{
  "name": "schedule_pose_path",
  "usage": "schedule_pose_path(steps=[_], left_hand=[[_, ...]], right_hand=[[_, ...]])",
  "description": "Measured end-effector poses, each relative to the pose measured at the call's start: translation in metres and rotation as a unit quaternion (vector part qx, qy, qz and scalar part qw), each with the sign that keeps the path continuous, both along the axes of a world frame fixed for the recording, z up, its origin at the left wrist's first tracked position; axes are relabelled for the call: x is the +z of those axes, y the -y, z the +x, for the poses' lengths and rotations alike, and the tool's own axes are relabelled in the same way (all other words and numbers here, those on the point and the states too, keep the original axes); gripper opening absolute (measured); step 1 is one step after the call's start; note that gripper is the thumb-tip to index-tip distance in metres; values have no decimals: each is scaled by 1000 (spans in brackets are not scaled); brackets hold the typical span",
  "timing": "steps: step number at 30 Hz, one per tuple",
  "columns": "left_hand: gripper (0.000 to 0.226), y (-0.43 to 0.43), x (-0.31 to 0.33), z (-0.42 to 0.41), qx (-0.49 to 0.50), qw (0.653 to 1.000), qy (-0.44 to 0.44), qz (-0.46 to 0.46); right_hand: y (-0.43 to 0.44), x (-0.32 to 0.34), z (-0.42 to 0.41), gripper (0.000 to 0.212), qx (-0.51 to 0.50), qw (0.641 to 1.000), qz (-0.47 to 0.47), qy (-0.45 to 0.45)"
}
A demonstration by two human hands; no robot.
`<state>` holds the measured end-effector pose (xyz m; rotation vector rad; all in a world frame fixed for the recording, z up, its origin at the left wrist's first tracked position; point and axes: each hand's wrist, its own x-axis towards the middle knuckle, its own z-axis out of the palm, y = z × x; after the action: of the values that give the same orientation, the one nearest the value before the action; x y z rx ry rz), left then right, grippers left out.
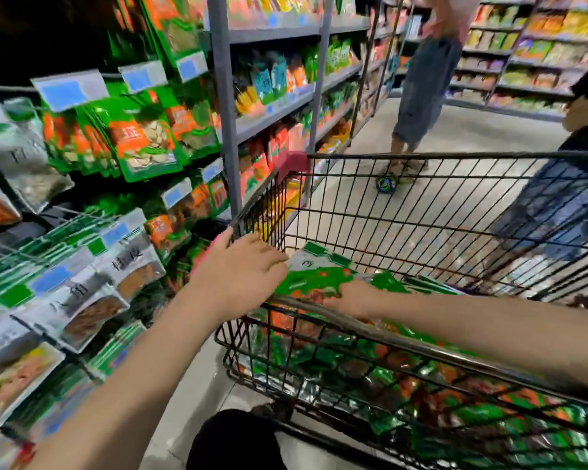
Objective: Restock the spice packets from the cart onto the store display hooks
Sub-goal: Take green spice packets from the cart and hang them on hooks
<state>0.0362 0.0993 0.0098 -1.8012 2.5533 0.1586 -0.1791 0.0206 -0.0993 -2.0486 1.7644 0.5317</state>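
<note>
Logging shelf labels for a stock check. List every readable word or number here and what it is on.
"桂皮": clear hanging packet with brown contents, left display.
Orange-and-green hanging packets: characters too blurred to read.
Blue-and-white price tags: blurred, nothing legible.
Green packets in the black wire cart: print unreadable.

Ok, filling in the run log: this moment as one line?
stage: reaching into cart | left hand: fingers straight, on spice packets | right hand: among packets, fingers hidden | display hooks: left of cart
</note>
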Motion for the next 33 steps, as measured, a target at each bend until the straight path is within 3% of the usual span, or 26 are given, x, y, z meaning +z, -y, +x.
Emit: schedule_pose_path(steps=[3, 6, 7, 10, 11, 17, 22, 27, 33], left_hand=[[72, 2, -2, -1, 11, 1000, -20, -10], [73, 2, -2, -2, 20, 999, -32, -14], [73, 3, -2, -2, 19, 999, -34, -11], [71, 2, 1, -2, 30, 998, -54, 0], [71, 1, 2, -1, 34, 998, -61, 2], [45, -3, 6, -2, 48, 996, -79, 10], [50, -2, 5, 0, 86, 987, -134, 0], [51, -7, 14, -2, 127, 961, -246, -9], [71, -4, 20, 0, 157, 899, -404, 59]], right_hand=[[-12, -20, 4, 39, -64, 990, -51, 117], [-9, -25, 10, 31, -177, 951, -23, 251], [-8, -25, 13, 34, -200, 936, -5, 289], [0, -41, 12, 88, -258, 889, 45, 376], [-2, -40, 12, 91, -266, 881, 55, 386], [-13, -15, 21, 40, -266, 875, 34, 404], [-12, 15, 28, 22, -251, 864, -13, 437], [-9, 80, 16, 26, -227, 856, -86, 456], [-26, 140, -3, 22, -214, 808, -150, 528]])
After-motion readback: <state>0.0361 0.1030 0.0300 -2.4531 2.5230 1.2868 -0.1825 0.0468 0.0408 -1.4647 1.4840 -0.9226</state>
